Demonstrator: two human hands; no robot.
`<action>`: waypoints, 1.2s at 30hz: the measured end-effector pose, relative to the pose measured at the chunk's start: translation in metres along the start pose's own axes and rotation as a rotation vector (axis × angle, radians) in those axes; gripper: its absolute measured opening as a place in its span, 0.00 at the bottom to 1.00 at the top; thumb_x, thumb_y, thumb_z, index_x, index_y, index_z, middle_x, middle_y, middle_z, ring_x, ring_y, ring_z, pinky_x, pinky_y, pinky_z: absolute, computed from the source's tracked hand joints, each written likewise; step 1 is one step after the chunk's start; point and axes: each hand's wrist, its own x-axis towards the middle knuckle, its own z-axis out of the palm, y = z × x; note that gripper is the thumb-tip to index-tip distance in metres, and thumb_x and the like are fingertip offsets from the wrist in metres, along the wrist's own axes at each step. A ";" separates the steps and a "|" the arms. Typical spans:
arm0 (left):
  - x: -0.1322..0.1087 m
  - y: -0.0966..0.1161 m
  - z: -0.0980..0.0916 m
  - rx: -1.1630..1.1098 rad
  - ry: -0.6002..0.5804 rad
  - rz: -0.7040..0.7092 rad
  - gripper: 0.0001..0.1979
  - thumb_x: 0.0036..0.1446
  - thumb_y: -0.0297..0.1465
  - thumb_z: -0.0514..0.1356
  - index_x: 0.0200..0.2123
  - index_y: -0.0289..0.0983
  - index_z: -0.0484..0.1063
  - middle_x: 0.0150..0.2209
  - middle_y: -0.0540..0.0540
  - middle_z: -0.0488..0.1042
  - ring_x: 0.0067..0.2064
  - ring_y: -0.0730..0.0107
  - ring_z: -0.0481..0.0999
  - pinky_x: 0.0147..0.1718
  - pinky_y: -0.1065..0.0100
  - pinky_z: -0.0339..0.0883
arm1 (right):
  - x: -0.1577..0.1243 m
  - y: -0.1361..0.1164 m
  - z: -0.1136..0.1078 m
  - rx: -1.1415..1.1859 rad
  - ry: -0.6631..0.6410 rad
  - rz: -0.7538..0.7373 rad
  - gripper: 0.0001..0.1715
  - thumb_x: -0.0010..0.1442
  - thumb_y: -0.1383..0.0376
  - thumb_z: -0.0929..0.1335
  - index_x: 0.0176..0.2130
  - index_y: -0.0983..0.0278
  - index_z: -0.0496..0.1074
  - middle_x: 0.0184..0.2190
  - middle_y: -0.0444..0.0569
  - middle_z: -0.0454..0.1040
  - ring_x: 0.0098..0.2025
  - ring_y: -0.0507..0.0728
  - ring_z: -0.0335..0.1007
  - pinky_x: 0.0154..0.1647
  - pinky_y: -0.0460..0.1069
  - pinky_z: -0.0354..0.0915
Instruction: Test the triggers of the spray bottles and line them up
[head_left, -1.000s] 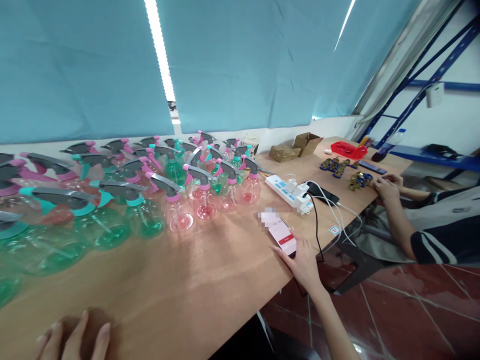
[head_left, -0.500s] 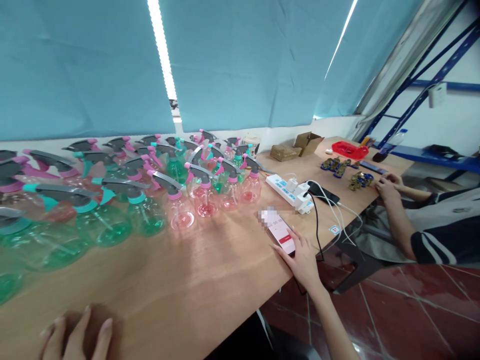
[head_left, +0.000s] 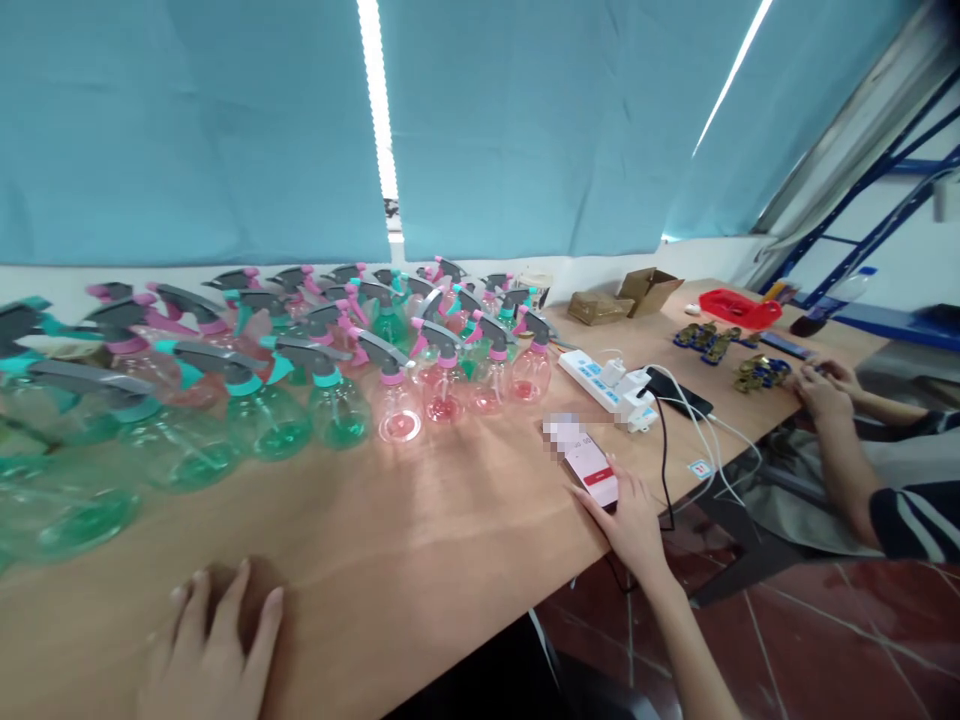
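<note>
My left hand rests on the brown tabletop near the front edge, fingers spread and holding nothing. My right hand lies at the near end of a smartphone, thumb along one side and fingers along the other. The phone lies face up on the table, showing a white screen with a red button. Beyond my hands stand many trigger spray bottles in rows, with grey, pink and turquoise heads. A clear pink spray bottle and a green one are in the front row.
A white power strip with plugs and cables lies beyond the phone, beside a dark phone. Further right are gold-and-blue metal parts, a cardboard box and a red tray. Another person's hands are at the right.
The view has turned left, so the scene sits further right in the picture. More of my left hand shows. My right hand stays at the smartphone.
</note>
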 end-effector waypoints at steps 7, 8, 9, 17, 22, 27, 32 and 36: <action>-0.001 0.005 -0.011 0.231 -0.014 0.068 0.30 0.57 0.27 0.38 0.42 0.29 0.82 0.53 0.29 0.73 0.61 0.28 0.61 0.54 0.39 0.59 | -0.001 0.001 0.000 -0.052 -0.037 -0.015 0.42 0.59 0.37 0.59 0.57 0.64 0.66 0.53 0.63 0.68 0.52 0.70 0.65 0.49 0.64 0.63; -0.004 0.004 -0.010 0.233 -0.019 0.064 0.30 0.57 0.27 0.39 0.42 0.30 0.82 0.53 0.30 0.74 0.61 0.28 0.61 0.54 0.39 0.59 | -0.001 0.001 0.000 -0.057 -0.041 -0.018 0.42 0.59 0.37 0.58 0.57 0.64 0.66 0.53 0.63 0.68 0.52 0.70 0.65 0.49 0.64 0.64; -0.006 0.003 -0.008 0.233 -0.022 0.054 0.30 0.57 0.27 0.39 0.42 0.30 0.82 0.54 0.30 0.73 0.62 0.29 0.60 0.55 0.39 0.59 | -0.001 0.001 0.000 -0.063 -0.044 -0.021 0.42 0.60 0.37 0.58 0.57 0.64 0.66 0.53 0.63 0.68 0.52 0.70 0.65 0.49 0.64 0.64; -0.030 -0.001 -0.002 0.203 0.022 0.140 0.28 0.56 0.28 0.42 0.42 0.33 0.82 0.55 0.32 0.73 0.62 0.28 0.60 0.54 0.38 0.58 | 0.000 0.003 0.004 -0.094 -0.053 -0.039 0.43 0.61 0.37 0.56 0.55 0.66 0.68 0.54 0.65 0.66 0.54 0.71 0.64 0.50 0.65 0.63; -0.032 0.001 -0.002 0.213 0.021 0.129 0.28 0.54 0.27 0.43 0.42 0.33 0.82 0.55 0.34 0.73 0.63 0.30 0.59 0.57 0.39 0.56 | -0.001 0.000 0.006 -0.055 -0.011 -0.029 0.42 0.61 0.38 0.56 0.56 0.66 0.66 0.54 0.65 0.67 0.54 0.71 0.64 0.50 0.65 0.63; -0.038 0.000 0.003 0.190 -0.032 0.096 0.27 0.52 0.27 0.44 0.43 0.36 0.82 0.58 0.38 0.72 0.65 0.33 0.55 0.58 0.38 0.54 | -0.002 -0.001 0.007 -0.035 0.007 -0.027 0.41 0.62 0.38 0.56 0.56 0.67 0.66 0.54 0.65 0.67 0.54 0.71 0.64 0.50 0.65 0.63; -0.046 -0.015 0.005 0.016 -0.057 0.121 0.25 0.54 0.30 0.46 0.43 0.39 0.81 0.58 0.42 0.72 0.65 0.38 0.59 0.59 0.39 0.57 | 0.000 0.001 0.008 -0.027 -0.004 -0.035 0.45 0.61 0.37 0.55 0.58 0.70 0.63 0.53 0.67 0.67 0.55 0.71 0.63 0.52 0.66 0.62; -0.048 -0.020 -0.010 -0.235 -0.047 -0.043 0.23 0.57 0.35 0.48 0.52 0.41 0.75 0.59 0.46 0.71 0.62 0.50 0.67 0.58 0.48 0.65 | 0.001 -0.002 0.008 -0.064 0.008 -0.033 0.54 0.56 0.32 0.55 0.59 0.73 0.63 0.57 0.74 0.62 0.57 0.76 0.61 0.50 0.68 0.61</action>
